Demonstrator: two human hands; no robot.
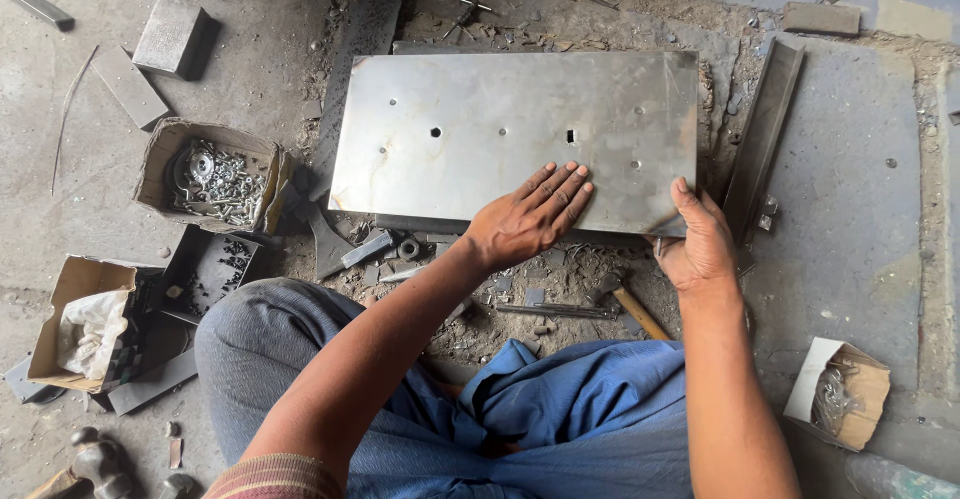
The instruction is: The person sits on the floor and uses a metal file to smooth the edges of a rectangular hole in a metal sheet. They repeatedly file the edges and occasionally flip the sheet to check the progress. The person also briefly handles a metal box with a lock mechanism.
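Left hand [528, 221] is lying flat, fingers spread, on the steel plate [480, 129]; right hand [698, 244] is gripping its near corner. Brown cardboard boxes [215, 174] are sitting left of the plate.

Person's left hand [525, 221]: bare, no glove, ring or wristband visible; the forearm is uncovered as far as the elbow. Short striped fabric sleeve [275, 477] at the upper left arm, banded in dull red, tan and dark lines (only its edge enters the frame at the bottom). Person's right hand [697, 244]: likewise bare, no watch or jewellery seen; the forearm is uncovered to the frame's lower edge. Grey-blue woven cloth trouser leg [260, 344] covers the left knee, creased, with faint dusty marks. Brighter blue loose cloth garment [575, 409] lies folded across the lap, heavily wrinkled, no buttons or seams discernible.
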